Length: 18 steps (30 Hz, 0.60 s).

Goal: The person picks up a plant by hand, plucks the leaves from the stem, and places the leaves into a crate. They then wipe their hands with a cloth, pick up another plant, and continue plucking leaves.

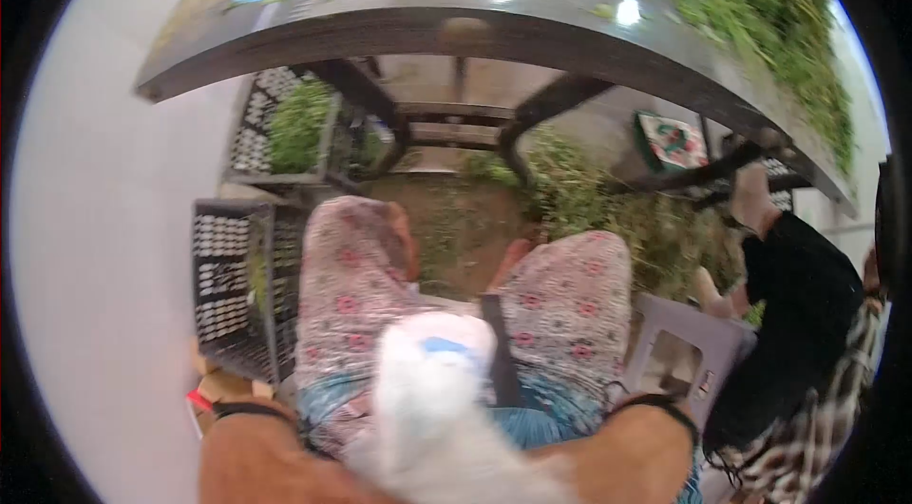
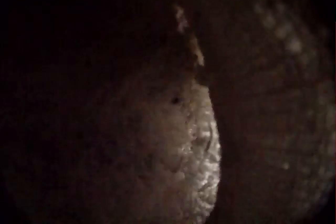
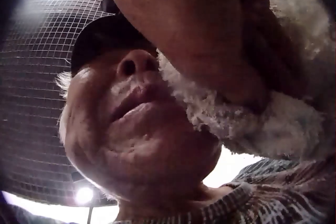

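Observation:
A white fluffy towel (image 1: 432,409), blurred, hangs close under the head camera between my two raised hands. In the right wrist view my right hand (image 3: 205,35) grips the towel (image 3: 236,121) with curled fingers, held up against the lower face. The right hand (image 1: 617,456) also shows at the bottom of the head view, beside a black wristband. At the lower left, my left hand (image 1: 271,461) is lifted beside the towel, its fingers hidden; I cannot tell how they lie. The left wrist view is very dark, with only a pale, bumpy surface showing.
A table (image 1: 465,24) stands ahead with cut green stalks (image 1: 760,19) on it. Black crates (image 1: 233,285) stand on the left, one with greens (image 1: 299,129). More stalks lie on the floor. A grey plastic stool (image 1: 684,347) and another person's leg (image 1: 793,285) are at the right.

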Available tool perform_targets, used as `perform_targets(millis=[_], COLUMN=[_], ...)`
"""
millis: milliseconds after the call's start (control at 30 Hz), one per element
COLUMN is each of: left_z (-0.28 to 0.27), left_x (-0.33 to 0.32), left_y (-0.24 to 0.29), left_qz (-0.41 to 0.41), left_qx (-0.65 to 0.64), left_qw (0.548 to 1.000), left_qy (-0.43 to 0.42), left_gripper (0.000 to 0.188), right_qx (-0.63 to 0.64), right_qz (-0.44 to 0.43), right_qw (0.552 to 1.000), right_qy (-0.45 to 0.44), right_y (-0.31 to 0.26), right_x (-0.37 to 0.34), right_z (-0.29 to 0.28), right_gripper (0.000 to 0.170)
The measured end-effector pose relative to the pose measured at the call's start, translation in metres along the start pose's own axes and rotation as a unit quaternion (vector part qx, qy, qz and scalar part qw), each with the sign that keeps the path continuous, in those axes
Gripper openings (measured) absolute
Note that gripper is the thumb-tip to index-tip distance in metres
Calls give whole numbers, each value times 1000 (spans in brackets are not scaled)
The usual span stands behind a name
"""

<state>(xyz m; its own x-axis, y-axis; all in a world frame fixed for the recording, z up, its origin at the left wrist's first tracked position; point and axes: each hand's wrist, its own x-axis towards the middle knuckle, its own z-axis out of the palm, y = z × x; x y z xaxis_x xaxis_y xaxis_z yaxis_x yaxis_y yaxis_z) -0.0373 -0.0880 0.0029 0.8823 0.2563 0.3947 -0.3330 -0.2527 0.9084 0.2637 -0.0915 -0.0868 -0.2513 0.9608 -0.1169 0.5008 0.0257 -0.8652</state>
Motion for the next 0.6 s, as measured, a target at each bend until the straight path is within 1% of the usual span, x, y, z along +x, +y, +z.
perform_targets(millis=[133,200,233,333,367,467,500,567,600], left_z=[-1,0,4,20,23,14,19,21,18], left_x=[2,6,9,21,22,21,26,32,31], left_y=[7,8,8,-2,-6,-11,-19,-22,-23], left_qz=[77,134,168,210,222,234,256,271,252], left_qx=[-24,-38,-49,-90,-87,-26,-20,-34,-42], left_qw=[997,990,983,957,954,967,960,951,954], left_qy=[19,37,56,179,179,100,108,142,157], left_gripper=[23,24,24,27,27,28,28,28,29], right_qx=[-10,-14,-17,-31,-35,-43,-43,-47,-42], right_qz=[-1,3,3,2,0,1,2,6,4], right_qw=[1000,999,999,998,997,996,995,992,991], right_qy=[-30,-37,-41,-59,-64,-83,-92,-114,-129], right_y=[-10,-12,-12,-14,-16,-20,-22,-27,-29], right_x=[4,7,9,16,18,24,27,28,30], right_z=[12,13,13,16,17,16,17,16,17], right_gripper=[52,53,53,53,53,53,54,54,54])
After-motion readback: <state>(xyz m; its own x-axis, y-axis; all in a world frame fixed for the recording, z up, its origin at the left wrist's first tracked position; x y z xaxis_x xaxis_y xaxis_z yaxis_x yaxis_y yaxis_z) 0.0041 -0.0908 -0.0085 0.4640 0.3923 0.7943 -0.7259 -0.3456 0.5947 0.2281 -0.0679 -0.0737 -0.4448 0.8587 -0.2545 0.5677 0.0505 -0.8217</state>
